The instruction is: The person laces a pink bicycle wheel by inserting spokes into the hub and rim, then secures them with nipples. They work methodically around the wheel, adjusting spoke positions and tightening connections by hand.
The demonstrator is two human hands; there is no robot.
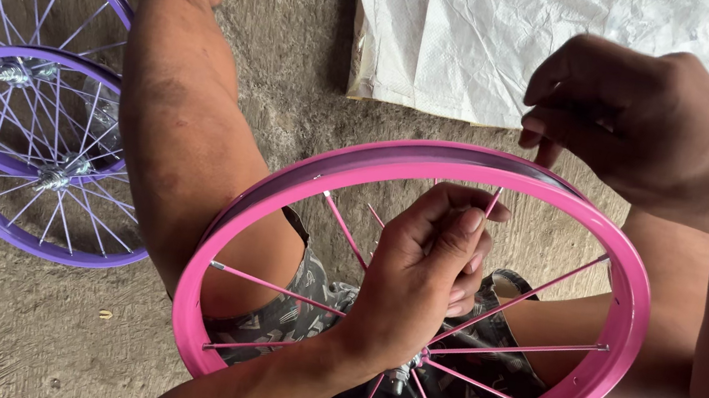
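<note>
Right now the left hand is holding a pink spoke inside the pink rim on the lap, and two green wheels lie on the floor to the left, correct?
Not quite: the head view shows the two wheels are purple, not green. The rest holds: the left hand grips a pink spoke inside the pink rim on the lap.

Below me I see a rough grey concrete floor (15, 334), scuffed and dusty, in soft even daylight. A creased white woven sack (535, 37) lies spread on it at the top, and two finished purple spoked wheels (15, 104) lie stacked at the left.
</note>
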